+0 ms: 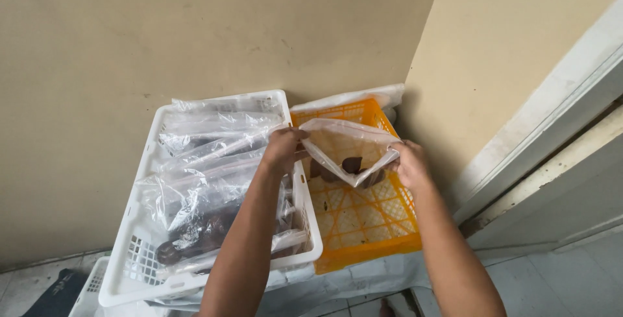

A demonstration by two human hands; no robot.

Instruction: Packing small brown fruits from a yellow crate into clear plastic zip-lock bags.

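My left hand (283,148) and my right hand (410,163) grip opposite edges of a clear plastic bag (344,143) and hold its mouth stretched wide. A few dark brown pieces (352,164) lie at the bottom of the bag. The bag hangs above an orange plastic crate (363,216) with a lattice floor. To its left, a white plastic crate (139,252) is filled with several clear bags (207,161) holding dark contents.
Both crates stand against a beige wall (195,31), in a corner. A white door frame (551,116) runs diagonally at the right. Pale plastic sheeting (350,278) lies under the crates. Another white crate edge (91,288) and a dark cloth (58,294) show at bottom left.
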